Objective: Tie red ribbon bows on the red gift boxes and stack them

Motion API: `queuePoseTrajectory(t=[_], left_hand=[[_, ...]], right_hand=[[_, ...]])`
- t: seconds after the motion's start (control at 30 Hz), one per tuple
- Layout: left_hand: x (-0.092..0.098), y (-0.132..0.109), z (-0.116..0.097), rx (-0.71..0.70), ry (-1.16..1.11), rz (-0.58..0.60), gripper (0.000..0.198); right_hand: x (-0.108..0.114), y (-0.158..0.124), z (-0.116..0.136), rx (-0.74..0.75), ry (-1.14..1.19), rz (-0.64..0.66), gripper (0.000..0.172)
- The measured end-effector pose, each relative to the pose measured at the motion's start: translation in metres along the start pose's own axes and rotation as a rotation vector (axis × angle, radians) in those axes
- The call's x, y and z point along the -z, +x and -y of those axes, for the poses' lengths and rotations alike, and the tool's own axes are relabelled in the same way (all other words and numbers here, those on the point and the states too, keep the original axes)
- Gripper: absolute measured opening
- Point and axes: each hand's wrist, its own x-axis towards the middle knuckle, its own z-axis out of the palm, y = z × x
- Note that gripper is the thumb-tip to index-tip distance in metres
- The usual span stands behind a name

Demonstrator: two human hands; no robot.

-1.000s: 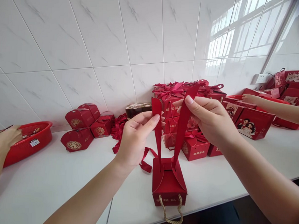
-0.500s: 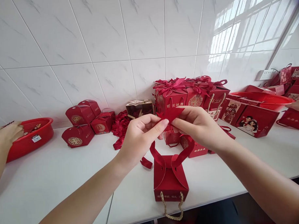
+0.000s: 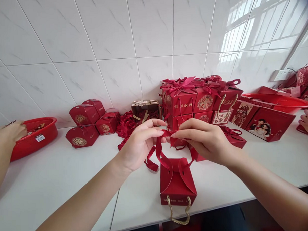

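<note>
A small red gift box point(image 3: 178, 182) with a gold rope handle point(image 3: 180, 219) stands near the table's front edge. Red ribbon point(image 3: 159, 149) runs up from slots in its top flaps to my fingers. My left hand point(image 3: 142, 143) pinches the ribbon between thumb and fingers, above and slightly left of the box. My right hand point(image 3: 207, 137) grips the ribbon close beside it, its fingertips nearly touching those of my left hand. One loose ribbon end hangs left of the box. The exact crossing of the ribbon is partly hidden by my fingers.
Red boxes with bows point(image 3: 182, 102) are stacked behind my hands. More red boxes point(image 3: 82, 136) and a red basin point(image 3: 33, 143) stand at left, with another person's hand there. An open box point(image 3: 146, 110), another basin point(image 3: 290, 105), picture boxes point(image 3: 269, 125) and a person's hand lie rightward.
My hands have moved slightly down, and the ribbon between them, flat and spread before, now bends over my left fingers. The view has shifted a little. The person's hand at right shows lower.
</note>
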Motion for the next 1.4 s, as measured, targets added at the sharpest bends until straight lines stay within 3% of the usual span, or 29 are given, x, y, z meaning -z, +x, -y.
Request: queuePoseTrajectory(t=[0.1,0.2,0.37,0.43,0.5,0.57,0.67,0.73,0.83,0.93,1.07,1.17,1.27,1.4], left_hand=[[0.000,0.000,0.001,-0.004,-0.021,0.079,0.019],[-0.002,-0.005,0.006,-0.107,0.092,0.092,0.032],[0.009,-0.026,0.016,-0.562,0.659,-0.276,0.045],[0.027,-0.040,0.018,-0.609,0.794,-0.428,0.044],[0.053,-0.056,0.022,-0.539,0.892,-0.540,0.042],[0.082,-0.072,0.032,-0.410,0.981,-0.549,0.036],[0.113,-0.090,0.057,-0.165,1.039,-0.391,0.034],[0.117,-0.093,0.074,-0.066,0.979,-0.297,0.035],[0.104,-0.086,0.087,-0.141,0.998,-0.264,0.024],[0.081,-0.072,0.086,-0.236,1.074,-0.215,0.007],[0.052,-0.057,0.084,-0.175,0.988,-0.075,0.025],[0.039,-0.050,0.090,-0.157,0.974,0.004,0.043],[0.033,-0.046,0.093,-0.101,0.957,0.082,0.042],[0.031,-0.046,0.094,-0.084,0.928,0.102,0.041]], right_hand=[[-0.002,-0.003,-0.001,0.069,-0.106,-0.019,0.033],[-0.008,-0.008,0.000,0.063,-0.089,-0.060,0.034],[-0.006,-0.041,0.011,-0.204,-0.187,-0.306,0.037],[0.004,-0.070,0.015,-0.403,-0.256,-0.384,0.030],[0.018,-0.108,0.014,-0.622,-0.320,-0.392,0.021],[0.032,-0.149,0.010,-0.815,-0.336,-0.349,0.019],[0.039,-0.197,0.002,-0.955,-0.271,-0.161,0.028],[0.033,-0.210,0.001,-0.976,-0.208,-0.025,0.028],[0.018,-0.197,0.006,-0.995,-0.210,-0.023,0.029],[0.001,-0.168,0.013,-0.929,-0.205,-0.054,0.026],[-0.022,-0.132,0.021,-0.779,-0.054,0.099,0.027],[-0.039,-0.117,0.026,-0.690,0.026,0.188,0.050],[-0.048,-0.109,0.026,-0.663,0.070,0.249,0.065],[-0.054,-0.107,0.023,-0.674,0.104,0.262,0.059]])
